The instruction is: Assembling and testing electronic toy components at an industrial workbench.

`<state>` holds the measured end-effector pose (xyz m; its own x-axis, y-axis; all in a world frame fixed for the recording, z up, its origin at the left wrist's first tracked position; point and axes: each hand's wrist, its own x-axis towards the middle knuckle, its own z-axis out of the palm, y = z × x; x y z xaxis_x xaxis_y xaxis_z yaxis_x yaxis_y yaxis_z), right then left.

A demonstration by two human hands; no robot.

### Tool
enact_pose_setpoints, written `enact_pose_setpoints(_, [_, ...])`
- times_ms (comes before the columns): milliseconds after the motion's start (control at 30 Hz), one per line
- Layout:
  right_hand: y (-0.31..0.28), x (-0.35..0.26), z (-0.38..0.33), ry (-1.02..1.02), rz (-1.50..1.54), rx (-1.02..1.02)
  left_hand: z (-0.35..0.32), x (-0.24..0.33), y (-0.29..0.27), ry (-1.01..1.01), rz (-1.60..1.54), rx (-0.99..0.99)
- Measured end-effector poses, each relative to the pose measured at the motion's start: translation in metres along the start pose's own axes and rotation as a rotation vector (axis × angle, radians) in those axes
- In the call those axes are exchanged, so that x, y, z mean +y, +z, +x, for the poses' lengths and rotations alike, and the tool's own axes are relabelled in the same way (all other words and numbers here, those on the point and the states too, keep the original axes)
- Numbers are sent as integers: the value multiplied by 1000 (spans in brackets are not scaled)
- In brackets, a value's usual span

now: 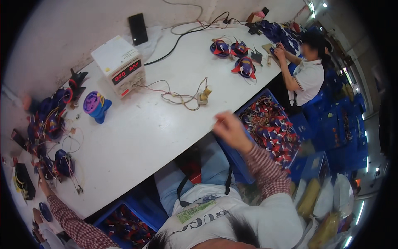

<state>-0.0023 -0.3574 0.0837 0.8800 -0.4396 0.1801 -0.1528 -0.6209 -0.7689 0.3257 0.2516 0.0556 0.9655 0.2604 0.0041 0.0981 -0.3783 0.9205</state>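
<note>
While a co-worker (309, 70) in a white shirt bends over parts at the far end of the long white table (166, 124), the person's right hand (230, 128) is raised, blurred, over the table's near edge beside a blue crate (269, 128) of red-and-purple toy parts; whether it grips anything cannot be told. At the table's left end the left hand (41, 176) reaches to a dark blue wired toy piece (62, 162), its fingers too small to read. A white power supply (120, 64) with a red display, loose wires (182, 97) and a purple-and-blue toy (96, 106) lie between
</note>
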Motion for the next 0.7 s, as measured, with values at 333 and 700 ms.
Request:
enact_pose_setpoints(333, [-185,278,186,267,-254,525,-88,-10,-3,100,131,304])
enact_pose_setpoints(700, [-195,292,183,181,-138,178,-366,244,384,786,-30,-1126])
